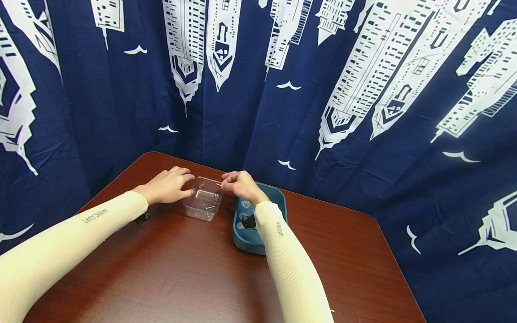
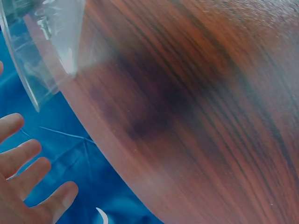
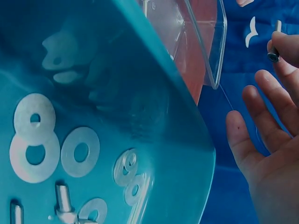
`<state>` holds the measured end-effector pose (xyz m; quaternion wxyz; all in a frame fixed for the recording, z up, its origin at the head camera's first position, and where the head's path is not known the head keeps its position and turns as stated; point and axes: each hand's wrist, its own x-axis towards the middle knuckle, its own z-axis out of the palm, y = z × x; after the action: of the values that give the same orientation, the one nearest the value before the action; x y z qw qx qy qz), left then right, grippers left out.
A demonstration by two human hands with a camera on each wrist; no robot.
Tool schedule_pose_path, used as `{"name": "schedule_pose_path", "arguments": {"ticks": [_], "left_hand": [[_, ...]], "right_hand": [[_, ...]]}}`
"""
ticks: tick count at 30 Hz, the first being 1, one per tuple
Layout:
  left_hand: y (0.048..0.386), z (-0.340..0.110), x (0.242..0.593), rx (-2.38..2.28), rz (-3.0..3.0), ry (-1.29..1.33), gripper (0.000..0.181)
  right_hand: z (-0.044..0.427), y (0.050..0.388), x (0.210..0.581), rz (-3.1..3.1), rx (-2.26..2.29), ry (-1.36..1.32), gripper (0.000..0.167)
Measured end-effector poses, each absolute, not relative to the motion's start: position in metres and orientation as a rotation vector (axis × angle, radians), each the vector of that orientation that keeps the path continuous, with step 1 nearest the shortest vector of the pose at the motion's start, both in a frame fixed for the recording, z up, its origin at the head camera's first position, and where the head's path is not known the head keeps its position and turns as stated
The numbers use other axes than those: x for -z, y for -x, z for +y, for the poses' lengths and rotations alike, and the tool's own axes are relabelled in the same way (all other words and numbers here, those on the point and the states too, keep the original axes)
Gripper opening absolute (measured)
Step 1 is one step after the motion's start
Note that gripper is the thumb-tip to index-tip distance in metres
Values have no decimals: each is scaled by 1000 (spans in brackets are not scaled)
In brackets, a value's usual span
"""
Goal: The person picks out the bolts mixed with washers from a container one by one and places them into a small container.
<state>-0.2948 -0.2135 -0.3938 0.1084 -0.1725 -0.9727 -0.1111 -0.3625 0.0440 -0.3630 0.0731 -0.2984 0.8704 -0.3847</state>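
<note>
My right hand pinches a socket-head screw between thumb and index finger, the other fingers spread. It is above the right rim of a clear plastic box. A screw and other small metal pieces lie in that box. At the box's left side is my left hand, its fingers loosely extended and holding nothing; whether they touch the rim I cannot tell. Beneath my right wrist stands a blue tray, partly hidden by the arm. Inside it are flat washers and bolts.
The brown wooden table carries both containers near its far edge. A dark blue curtain with white building prints hangs right behind that edge. The box and the tray stand close together.
</note>
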Motion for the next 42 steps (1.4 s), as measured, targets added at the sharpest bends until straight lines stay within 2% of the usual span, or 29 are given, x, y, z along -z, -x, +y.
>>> {"name": "schedule_pose_path", "arguments": {"ticks": [42], "left_hand": [[297,-220,409,339,-2922,534,54]], "right_hand": [[17,365,374,2623,1097,847,10]]}}
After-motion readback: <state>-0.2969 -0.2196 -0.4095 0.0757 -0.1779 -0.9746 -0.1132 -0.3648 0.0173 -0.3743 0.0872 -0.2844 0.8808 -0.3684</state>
